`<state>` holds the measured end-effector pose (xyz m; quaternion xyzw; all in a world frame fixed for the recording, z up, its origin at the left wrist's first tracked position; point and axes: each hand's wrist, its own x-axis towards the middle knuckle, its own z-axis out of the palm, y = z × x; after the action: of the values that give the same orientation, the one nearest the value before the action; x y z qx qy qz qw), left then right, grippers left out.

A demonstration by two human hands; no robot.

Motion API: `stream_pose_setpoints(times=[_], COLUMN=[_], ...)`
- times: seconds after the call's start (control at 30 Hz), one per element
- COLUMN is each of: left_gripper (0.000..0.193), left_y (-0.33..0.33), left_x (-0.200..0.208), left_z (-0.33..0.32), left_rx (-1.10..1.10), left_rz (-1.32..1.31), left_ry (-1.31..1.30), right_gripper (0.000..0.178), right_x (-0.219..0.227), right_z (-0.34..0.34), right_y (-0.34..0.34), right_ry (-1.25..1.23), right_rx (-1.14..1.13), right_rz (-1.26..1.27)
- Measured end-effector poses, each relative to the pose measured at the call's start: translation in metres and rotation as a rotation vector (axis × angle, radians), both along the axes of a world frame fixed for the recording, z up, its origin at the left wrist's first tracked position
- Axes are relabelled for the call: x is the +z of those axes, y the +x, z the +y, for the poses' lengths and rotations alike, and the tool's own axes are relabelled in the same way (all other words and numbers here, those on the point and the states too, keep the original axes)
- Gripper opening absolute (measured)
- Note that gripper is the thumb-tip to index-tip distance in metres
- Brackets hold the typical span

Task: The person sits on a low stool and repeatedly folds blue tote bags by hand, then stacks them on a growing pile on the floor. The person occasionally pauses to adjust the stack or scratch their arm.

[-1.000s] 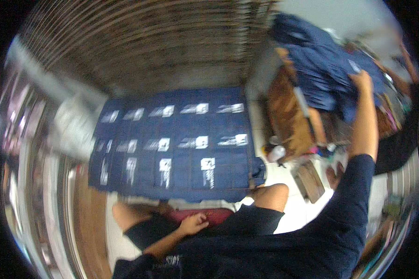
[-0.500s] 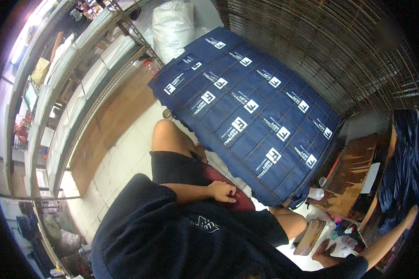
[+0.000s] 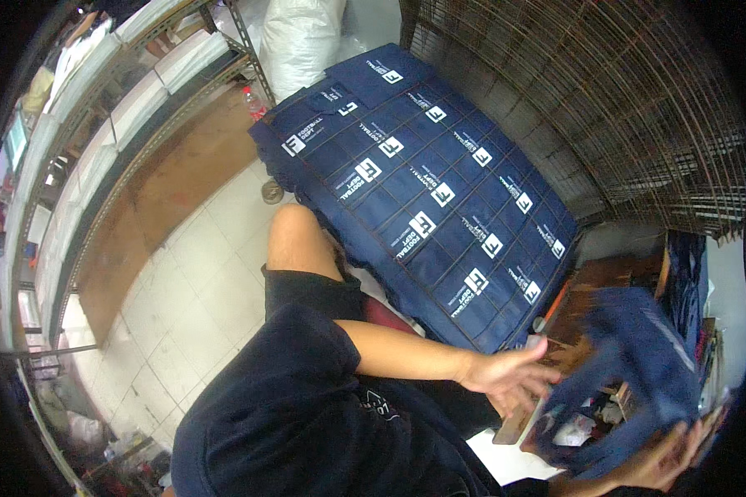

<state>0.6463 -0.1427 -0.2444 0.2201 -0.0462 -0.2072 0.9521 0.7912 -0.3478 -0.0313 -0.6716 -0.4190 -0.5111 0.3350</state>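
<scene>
A piece of navy cloth (image 3: pixel 642 352), smeared by motion, hangs in folds at the lower right. My right hand (image 3: pixel 670 458) grips its lower edge. Reaching across my lap, my left hand (image 3: pixel 510 377) is open with fingers spread, close to the left side of the cloth; it holds nothing. Ahead of me lies a stack of navy fabric pieces with white prints (image 3: pixel 452 248), under a rusty wire grid (image 3: pixel 464 137). Whether the cloth in my right hand bears a print is too blurred to tell.
Several wire racks (image 3: pixel 588 91) stand tilted up behind the fabric. To the right is a worn wooden stand (image 3: pixel 568 319) with more dark cloth (image 3: pixel 684 269). Metal shelving (image 3: pixel 83 157) runs along the left. A white sack (image 3: pixel 300 45) and a red-capped bottle (image 3: pixel 253 103) stand at the back.
My right hand has come back from the far right with the navy cloth. My left hand has moved right from my lap and opened. The view has shifted slightly.
</scene>
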Motion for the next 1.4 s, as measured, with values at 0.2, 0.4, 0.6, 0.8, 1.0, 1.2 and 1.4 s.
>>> stream_pose_setpoints(times=[0.2, 0.4, 0.6, 0.8, 1.0, 1.2, 1.4], left_gripper=[0.077, 0.072, 0.064, 0.059, 0.055, 0.058, 0.054], left_y=[-0.052, -0.1, -0.116, -0.172, -0.189, -0.154, -0.11], left_x=[0.02, 0.022, 0.075, 0.044, 0.004, -0.008, 0.004], left_z=[0.107, 0.188, 0.23, 0.297, 0.345, 0.387, 0.356], left_rx=[0.525, 0.821, 0.733, 0.812, 0.836, 1.008, 2.103], left_rz=[-0.016, 0.232, -0.05, -0.021, 0.101, 0.165, 0.261], left_ry=[-0.393, 0.344, 0.586, 1.626, 1.801, 1.789, 1.562], right_gripper=[0.046, 0.055, 0.052, 0.038, 0.052, 0.066, 0.069], right_x=[-0.096, -0.143, -0.201, -0.301, -0.277, -0.304, -0.362], right_z=[0.072, 0.12, 0.164, 0.248, 0.323, 0.367, 0.48], right_y=[-0.068, -0.127, -0.164, -0.169, -0.163, -0.124, -0.062], right_ry=[0.095, 0.29, 0.07, -0.1, -0.258, -0.017, 0.254], right_rx=[0.364, 0.586, 0.626, 0.873, 0.685, 0.734, 0.769], right_rz=[1.11, 1.942, 2.681, 2.89, 2.311, 2.232, 2.135])
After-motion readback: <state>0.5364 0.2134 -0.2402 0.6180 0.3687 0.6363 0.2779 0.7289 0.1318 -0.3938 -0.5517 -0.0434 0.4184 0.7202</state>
